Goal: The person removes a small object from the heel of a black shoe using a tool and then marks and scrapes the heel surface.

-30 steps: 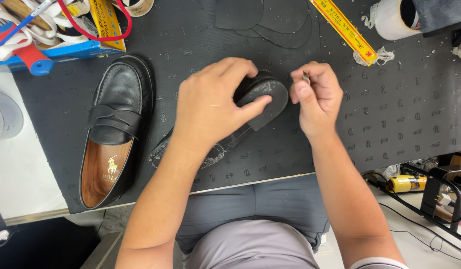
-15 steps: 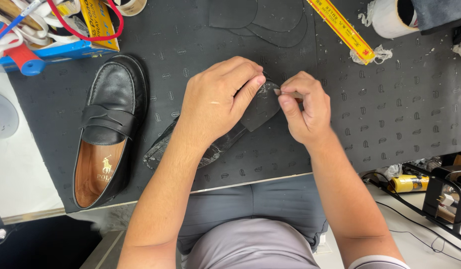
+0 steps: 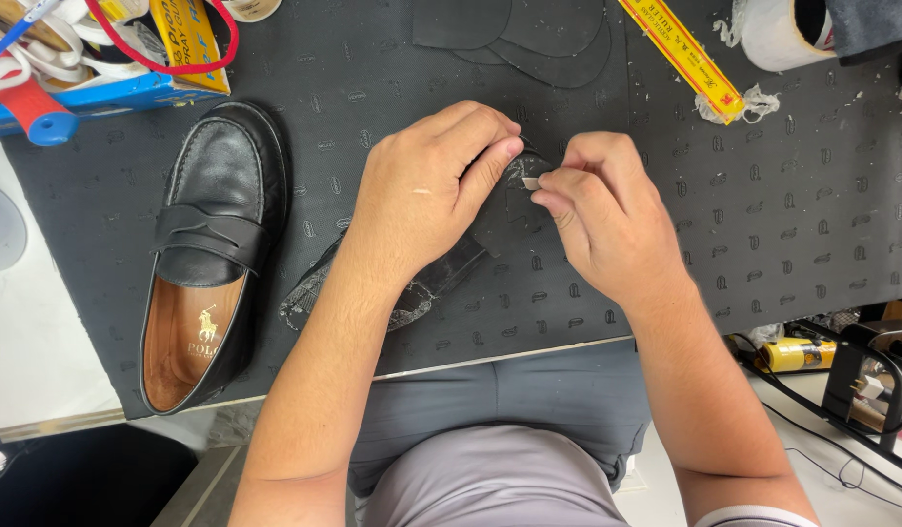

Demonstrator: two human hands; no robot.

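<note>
My left hand [image 3: 421,195] presses down on a black shoe lying sole-up [image 3: 421,283] in the middle of the black rubber mat [image 3: 763,215]; the hand covers most of its heel end. Right beside it, my right hand [image 3: 597,215] pinches a small pale object [image 3: 531,182] against the heel, fingertips touching the left thumb. What the pale object is cannot be made out. A second black loafer [image 3: 212,254] stands upright on the mat to the left, its tan lining showing.
Black sole cut-outs [image 3: 529,34] lie at the far edge of the mat. A yellow ruler [image 3: 680,54] and a white roll [image 3: 778,34] are at the upper right. A cluttered blue tray [image 3: 80,93] sits upper left. A yellow bottle [image 3: 792,353] is lower right.
My right hand has moved left onto the heel, closing against my left hand. The left hand now covers more of the heel. The view has shifted slightly.
</note>
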